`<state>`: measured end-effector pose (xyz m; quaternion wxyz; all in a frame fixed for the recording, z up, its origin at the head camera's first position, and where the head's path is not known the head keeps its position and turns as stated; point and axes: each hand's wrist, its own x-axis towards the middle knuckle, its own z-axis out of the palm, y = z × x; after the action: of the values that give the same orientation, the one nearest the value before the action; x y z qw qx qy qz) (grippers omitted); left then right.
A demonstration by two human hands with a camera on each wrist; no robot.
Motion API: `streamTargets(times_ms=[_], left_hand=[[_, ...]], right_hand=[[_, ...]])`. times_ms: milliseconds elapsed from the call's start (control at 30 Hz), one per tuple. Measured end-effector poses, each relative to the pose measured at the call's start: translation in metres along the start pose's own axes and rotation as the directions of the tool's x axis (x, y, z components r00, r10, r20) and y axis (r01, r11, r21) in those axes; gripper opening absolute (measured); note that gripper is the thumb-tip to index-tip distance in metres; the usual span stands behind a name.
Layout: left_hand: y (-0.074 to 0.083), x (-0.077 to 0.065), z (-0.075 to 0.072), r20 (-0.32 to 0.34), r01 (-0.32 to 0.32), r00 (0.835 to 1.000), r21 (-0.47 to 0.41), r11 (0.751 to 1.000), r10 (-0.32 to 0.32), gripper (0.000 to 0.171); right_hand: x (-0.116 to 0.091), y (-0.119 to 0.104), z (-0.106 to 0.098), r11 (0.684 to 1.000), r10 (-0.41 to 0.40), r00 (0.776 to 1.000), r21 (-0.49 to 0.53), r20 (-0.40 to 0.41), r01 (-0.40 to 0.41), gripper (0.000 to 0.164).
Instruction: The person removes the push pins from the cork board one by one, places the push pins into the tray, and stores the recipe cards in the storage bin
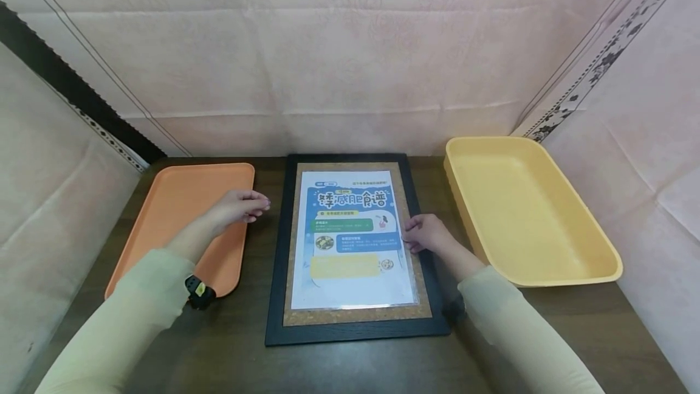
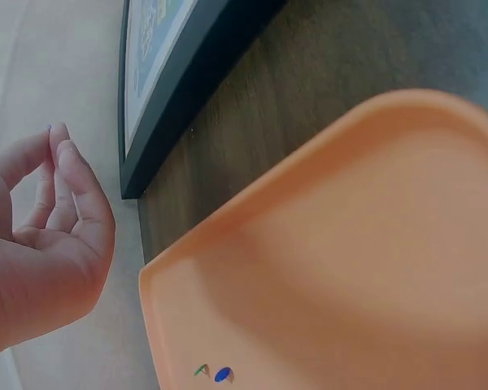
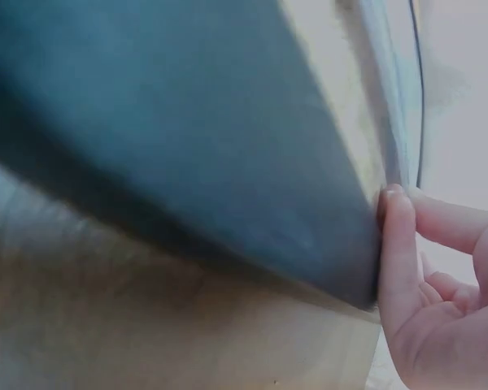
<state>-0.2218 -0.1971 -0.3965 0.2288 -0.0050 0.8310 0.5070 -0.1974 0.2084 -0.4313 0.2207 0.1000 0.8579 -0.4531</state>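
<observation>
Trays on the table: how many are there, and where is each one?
2. The flat orange tray lies left of the framed poster, partly under the left hand. The deeper yellow tray lies right of it, beyond the right hand. None seems hidden.

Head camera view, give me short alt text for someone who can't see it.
A person's right hand touches the right edge of a poster lying on a black-framed cork board on a dark wooden table. The left hand hovers over an orange tray, and a yellow bin sits at right.
</observation>
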Motion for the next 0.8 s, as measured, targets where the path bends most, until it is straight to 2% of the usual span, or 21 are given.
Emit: streamTargets(times_ms=[133, 300, 367, 500, 633, 700, 800], left_hand=[[0.0, -0.007, 0.0, -0.001, 0.003, 1.0, -0.011, 1.0, -0.003, 0.044], [0.002, -0.013, 0.001, -0.002, 0.014, 1.0, -0.021, 1.0, -0.014, 0.046], [0.002, -0.014, 0.0, -0.003, 0.019, 1.0, -0.028, 0.999, -0.019, 0.045], [0.0, -0.015, -0.001, -0.004, 0.023, 1.0, -0.038, 0.999, -0.023, 0.045], [-0.001, -0.018, -0.002, 0.003, 0.018, 1.0, -0.051, 0.999, -0.018, 0.046], [-0.001, -0.02, -0.002, 0.007, 0.015, 1.0, -0.055, 0.998, -0.015, 0.046], [-0.001, -0.023, -0.002, 0.014, 0.008, 1.0, -0.055, 0.998, -0.007, 0.047]], right_hand=[[-0.002, -0.001, -0.004, 0.999, 0.016, 1.0, 0.036, 0.021, -0.017, 0.034], [-0.009, -0.001, 0.001, 0.994, -0.027, 0.999, 0.105, 0.044, 0.022, 0.039], [-0.013, -0.002, 0.004, 0.992, -0.046, 0.999, 0.121, 0.02, 0.043, 0.04], [-0.021, -0.003, 0.001, 0.983, -0.04, 0.995, 0.172, -0.093, 0.056, 0.042], [-0.032, -0.006, -0.017, 0.982, -0.027, 0.986, 0.181, -0.166, 0.057, 0.043], [-0.037, -0.007, -0.031, 0.985, -0.047, 0.978, 0.155, -0.203, 0.079, 0.043], [-0.047, -0.004, -0.058, 0.976, -0.056, 0.975, 0.195, -0.214, 0.099, 0.046]])
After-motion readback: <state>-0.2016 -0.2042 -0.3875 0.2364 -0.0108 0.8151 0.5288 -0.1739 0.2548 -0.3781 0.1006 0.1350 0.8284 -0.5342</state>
